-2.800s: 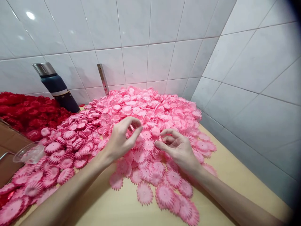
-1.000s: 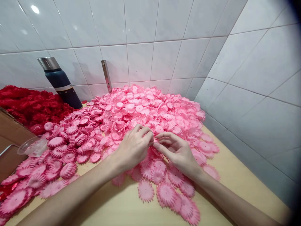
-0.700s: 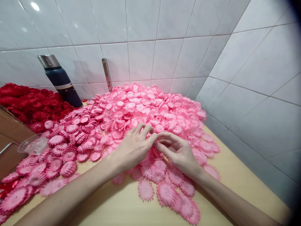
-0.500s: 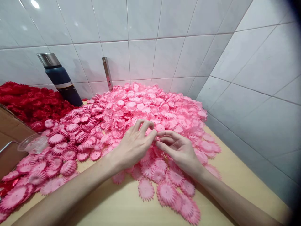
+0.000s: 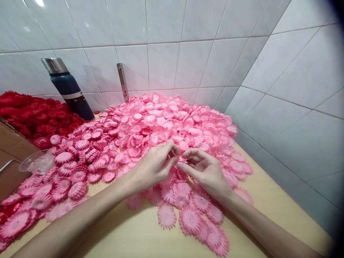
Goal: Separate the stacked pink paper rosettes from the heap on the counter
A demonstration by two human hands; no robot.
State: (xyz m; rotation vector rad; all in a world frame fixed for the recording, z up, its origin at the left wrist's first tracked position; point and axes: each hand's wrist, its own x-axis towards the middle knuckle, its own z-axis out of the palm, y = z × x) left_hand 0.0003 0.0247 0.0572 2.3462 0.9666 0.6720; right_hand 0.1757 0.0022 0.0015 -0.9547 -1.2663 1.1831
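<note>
Above the front of a large heap of pink scalloped flower discs [image 5: 161,118], my two hands meet, fingertips almost touching. A small pink flower disc [image 5: 183,159] shows between them, mostly hidden by the fingers. My left hand [image 5: 161,163] is curled, thumb and forefinger pinched at the disc's left edge. From the right, my right hand [image 5: 206,170] grips the disc between thumb and bent fingers. Below the hands, a loose flower disc [image 5: 166,216] lies flat on the pale table [image 5: 129,233], beside an overlapping row of discs [image 5: 201,229].
Thicker, darker pink stacks of discs [image 5: 77,157] spread to the left. Behind them are a red heap [image 5: 34,114] and a blue bottle [image 5: 71,91]. A cardboard box [image 5: 13,154] and clear plastic lid [image 5: 37,163] sit at left. Tiled walls [image 5: 161,64] bound the table.
My left hand has rolled, its raised fingers curling down to the thumb at the disc. My right hand has barely moved, its fingers slightly more bent. The heaps look the same.
</note>
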